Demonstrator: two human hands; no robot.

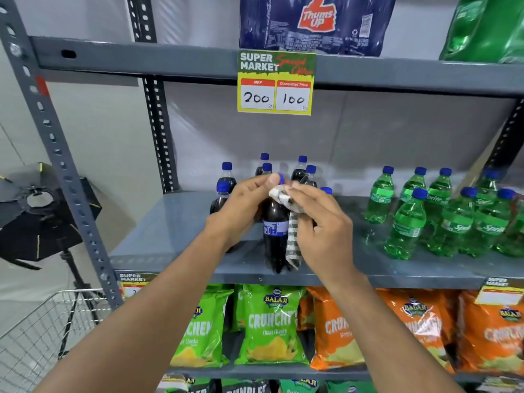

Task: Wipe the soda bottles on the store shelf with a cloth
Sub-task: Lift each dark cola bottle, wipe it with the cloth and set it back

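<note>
My left hand [241, 205] grips the cola bottle [274, 236] by its neck at the shelf's [170, 222] front edge, steadying it, so my right hand [320, 222], pinching the cloth [292, 236], can rub its shoulder.

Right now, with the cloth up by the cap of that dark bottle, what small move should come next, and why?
Probably draw the cloth down the dark cola bottle. The right hand presses it near the neck, the left hand steadies the top, and the body below looks not yet wiped.
</note>
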